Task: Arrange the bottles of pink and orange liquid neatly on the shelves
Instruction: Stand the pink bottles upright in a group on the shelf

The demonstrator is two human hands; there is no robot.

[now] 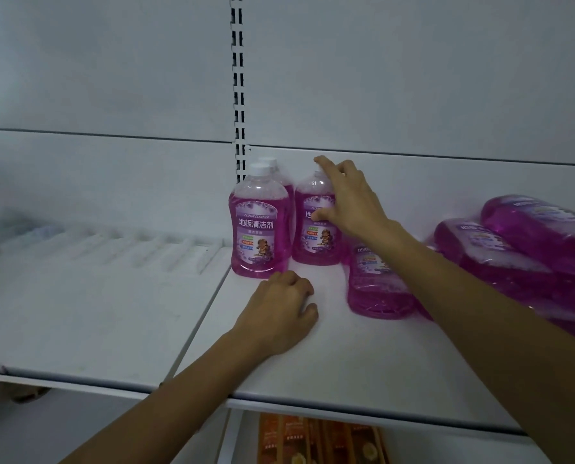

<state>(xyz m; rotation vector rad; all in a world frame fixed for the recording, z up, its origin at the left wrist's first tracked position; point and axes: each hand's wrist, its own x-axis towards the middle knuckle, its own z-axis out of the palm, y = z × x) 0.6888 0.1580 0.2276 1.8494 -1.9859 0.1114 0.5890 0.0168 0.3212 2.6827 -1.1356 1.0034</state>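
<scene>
You stood facing a white shelf with a slotted post rising behind it. Three bottles of pink liquid stood upright near the back, just right of the post. The front bottle showed its purple label, the rear bottle was directly behind it with only its white cap clear, and the third bottle stood just beside them on the right.

Your right hand gripped that third bottle from above. The thumb pressed on the label, the fingers wrapped the shoulder, and the forefinger stretched over the cap.

Your left hand rested on the shelf with its fingers loosely curled, holding nothing. It sat just in front of the front bottle, and I could not tell whether it touched the base.

To the right, a single pink bottle lay on its side. A film-wrapped pack of pink bottles lay beyond it.

Orange items showed on the level beneath.
</scene>
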